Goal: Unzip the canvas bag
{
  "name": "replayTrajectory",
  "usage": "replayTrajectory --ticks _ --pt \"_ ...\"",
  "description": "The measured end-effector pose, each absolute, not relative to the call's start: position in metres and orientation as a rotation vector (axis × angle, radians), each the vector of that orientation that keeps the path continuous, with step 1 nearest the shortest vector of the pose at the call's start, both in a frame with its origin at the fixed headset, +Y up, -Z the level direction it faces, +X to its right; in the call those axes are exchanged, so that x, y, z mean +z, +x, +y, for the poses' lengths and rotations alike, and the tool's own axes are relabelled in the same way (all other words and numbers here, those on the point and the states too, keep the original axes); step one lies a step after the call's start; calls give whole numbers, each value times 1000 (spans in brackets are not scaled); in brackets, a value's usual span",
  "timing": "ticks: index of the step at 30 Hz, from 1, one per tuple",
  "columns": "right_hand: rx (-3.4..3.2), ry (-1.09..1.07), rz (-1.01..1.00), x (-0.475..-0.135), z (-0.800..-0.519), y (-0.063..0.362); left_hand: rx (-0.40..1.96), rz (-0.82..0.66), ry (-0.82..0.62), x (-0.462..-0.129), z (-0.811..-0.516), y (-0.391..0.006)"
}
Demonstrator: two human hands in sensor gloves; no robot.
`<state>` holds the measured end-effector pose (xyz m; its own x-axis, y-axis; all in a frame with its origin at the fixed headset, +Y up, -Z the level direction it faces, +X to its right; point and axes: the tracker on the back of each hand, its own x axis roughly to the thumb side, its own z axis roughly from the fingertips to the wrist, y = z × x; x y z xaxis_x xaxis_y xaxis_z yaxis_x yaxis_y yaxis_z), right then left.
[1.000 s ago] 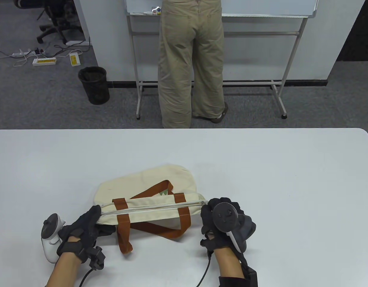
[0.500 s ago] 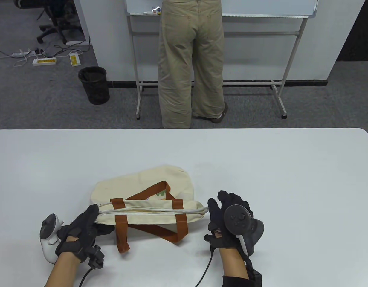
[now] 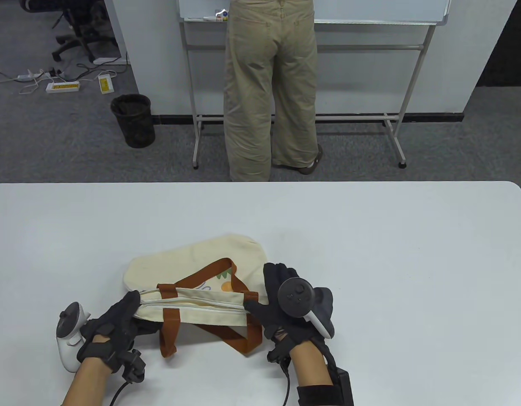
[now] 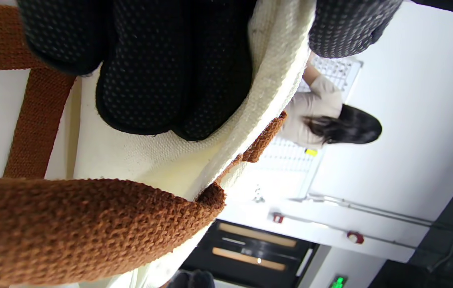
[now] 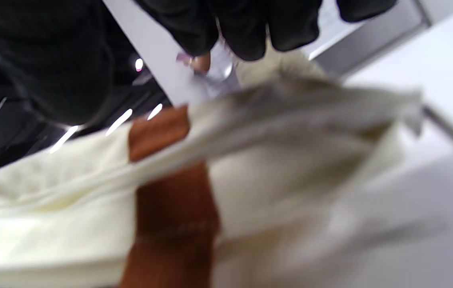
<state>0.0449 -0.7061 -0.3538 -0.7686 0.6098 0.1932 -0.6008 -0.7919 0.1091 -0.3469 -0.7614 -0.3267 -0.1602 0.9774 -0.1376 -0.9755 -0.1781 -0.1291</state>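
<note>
A cream canvas bag (image 3: 192, 259) with brown handles (image 3: 169, 330) lies near the table's front edge. My left hand (image 3: 116, 321) grips the bag's left end by the zipper; in the left wrist view its fingers (image 4: 162, 80) press the canvas (image 4: 138, 160). My right hand (image 3: 264, 311) pinches at the zipper (image 3: 201, 308) near the bag's right handle strap; the slider itself is hidden under the fingers. The bag's mouth gapes a little along the top. The right wrist view is blurred and shows the canvas (image 5: 250, 168) and a brown strap (image 5: 170, 208) below my fingertips (image 5: 246, 36).
The white table (image 3: 370, 237) stretches bare to the right and back. A person in khaki trousers (image 3: 268, 93) stands beyond the far edge at a whiteboard stand (image 3: 395, 127). A black bin (image 3: 133, 120) stands on the floor.
My right hand has moved left along the bag's top, from its right end to near the right handle strap, and the mouth has opened behind it. The bag shifted slightly left. The left hand stayed.
</note>
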Motion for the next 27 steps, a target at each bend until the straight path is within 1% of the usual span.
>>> replayTrajectory --ticks 3,9,13,15,22,25,27 --pt "2511 295 157 -357 -713 37 1735 -18 -222 -328 -761 -347" --pt "2698 324 37 -358 -715 23 1719 -33 -229 -329 -761 -344" --pt "2695 313 25 -358 -717 19 1704 -32 -225 -329 -761 -345" --pt "2701 278 -31 -357 -714 19 1660 -34 -209 -329 -759 -347" --pt "2575 40 -387 -348 -699 31 1388 -82 -117 -328 -742 -345" --pt "2481 -57 -475 -343 -695 36 1272 -105 -108 -327 -738 -340" --pt "2408 -102 -548 -340 -693 38 1220 -95 -104 -326 -736 -336"
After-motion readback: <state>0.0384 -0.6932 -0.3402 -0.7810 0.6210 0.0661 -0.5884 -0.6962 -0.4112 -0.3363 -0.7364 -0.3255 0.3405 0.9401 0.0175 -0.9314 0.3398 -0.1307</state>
